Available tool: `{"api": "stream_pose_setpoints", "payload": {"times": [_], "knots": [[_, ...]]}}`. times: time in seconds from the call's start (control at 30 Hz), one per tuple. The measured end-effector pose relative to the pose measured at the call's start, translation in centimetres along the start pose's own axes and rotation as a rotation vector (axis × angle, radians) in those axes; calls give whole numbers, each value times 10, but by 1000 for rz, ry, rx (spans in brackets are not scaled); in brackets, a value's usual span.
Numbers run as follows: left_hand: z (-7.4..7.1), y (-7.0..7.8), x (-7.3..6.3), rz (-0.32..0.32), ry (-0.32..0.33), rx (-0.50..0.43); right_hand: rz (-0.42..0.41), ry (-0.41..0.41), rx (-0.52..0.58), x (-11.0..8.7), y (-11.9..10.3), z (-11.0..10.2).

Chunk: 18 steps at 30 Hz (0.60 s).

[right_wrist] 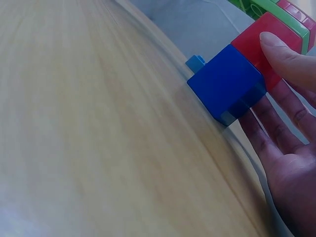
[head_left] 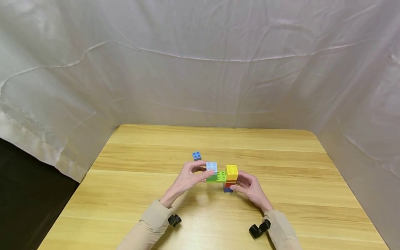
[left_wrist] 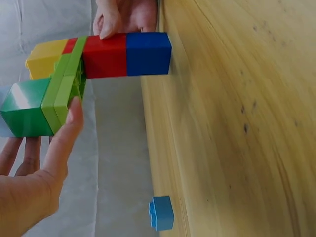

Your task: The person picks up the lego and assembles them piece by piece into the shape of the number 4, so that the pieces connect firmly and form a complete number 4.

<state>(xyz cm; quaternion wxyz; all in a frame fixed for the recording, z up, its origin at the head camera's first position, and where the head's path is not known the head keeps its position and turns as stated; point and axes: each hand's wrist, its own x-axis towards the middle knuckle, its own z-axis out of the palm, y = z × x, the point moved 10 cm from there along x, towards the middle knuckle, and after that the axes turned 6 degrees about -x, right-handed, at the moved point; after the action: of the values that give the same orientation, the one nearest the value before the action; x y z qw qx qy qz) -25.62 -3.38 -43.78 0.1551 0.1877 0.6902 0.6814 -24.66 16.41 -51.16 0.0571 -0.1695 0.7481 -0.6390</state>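
Note:
A toy brick structure is held between both hands. Its lime green flat piece (head_left: 221,176) spans the middle. On the left end of that piece sit a green brick (left_wrist: 27,108) and a light blue brick (head_left: 211,166), and my left hand (head_left: 186,180) grips this end between thumb and fingers. A yellow brick (head_left: 232,172) tops the right end. Beneath it, a red brick (left_wrist: 104,56) and a dark blue brick (left_wrist: 148,53) form a column. My right hand (head_left: 253,191) holds the column from the right, its thumb on the red brick.
A single small blue brick (head_left: 196,155) stands on the wooden table (head_left: 150,142) just beyond my left hand. Pale cloth (head_left: 215,83) hangs behind the table and along its sides. Each wrist wears a small black device.

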Motion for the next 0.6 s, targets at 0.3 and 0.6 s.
{"api": "stream_pose_setpoints", "payload": {"times": [0.3, 0.6], "knots": [[-8, -4, 3, 51, -21, 96, -13, -2, 11, -1, 0, 1], [-49, -15, 18, 101, 128, 72, -26, 4, 5, -1, 0, 1]]}}
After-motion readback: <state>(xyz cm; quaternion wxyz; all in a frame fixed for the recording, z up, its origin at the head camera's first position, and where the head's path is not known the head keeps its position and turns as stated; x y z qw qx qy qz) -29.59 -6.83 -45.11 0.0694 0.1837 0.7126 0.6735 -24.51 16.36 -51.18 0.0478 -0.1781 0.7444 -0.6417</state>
